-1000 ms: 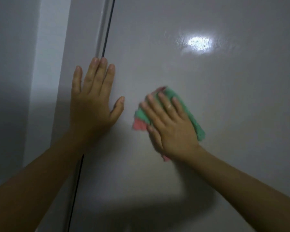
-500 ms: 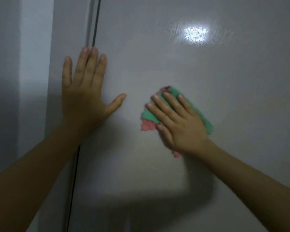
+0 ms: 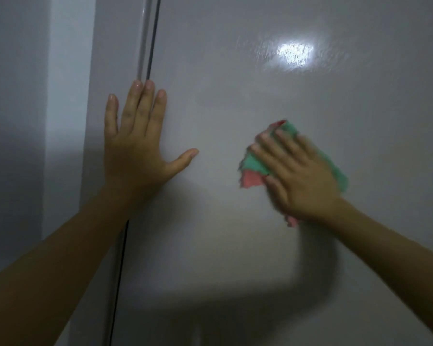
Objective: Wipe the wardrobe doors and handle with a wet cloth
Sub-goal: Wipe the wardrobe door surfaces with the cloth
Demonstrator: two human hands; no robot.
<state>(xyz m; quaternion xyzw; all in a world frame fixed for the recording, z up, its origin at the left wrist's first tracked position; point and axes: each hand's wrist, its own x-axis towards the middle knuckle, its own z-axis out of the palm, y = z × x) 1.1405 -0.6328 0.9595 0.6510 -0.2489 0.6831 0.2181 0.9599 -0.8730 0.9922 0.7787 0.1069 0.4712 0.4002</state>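
Door: the right wardrobe door (image 3: pixel 298 245) filled most of the view.
Left hand (image 3: pixel 133 156): fingers spread flat beside the door gap.
Right hand (image 3: pixel 303 181): nearer; straight fingers pressed the cloth.
Cloth (image 3: pixel 255 166): mid-door, handle strip (image 3: pixel 143 33) up-left.

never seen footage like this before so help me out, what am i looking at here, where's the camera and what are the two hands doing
There is no machine here: these are a person's two bare hands, filmed by a wide-angle camera worn on the person's head, looking forward and down. There is only this one view.

The big pale glossy surface is a wardrobe door, with a lamp's glare reflected on it. The dark vertical line is the gap between two doors.

The left hand lies flat on the door with straight fingers, across that gap, and holds nothing. The right hand presses a green and pink cloth against the door with straight fingers. That hand is blurred, which suggests wiping.
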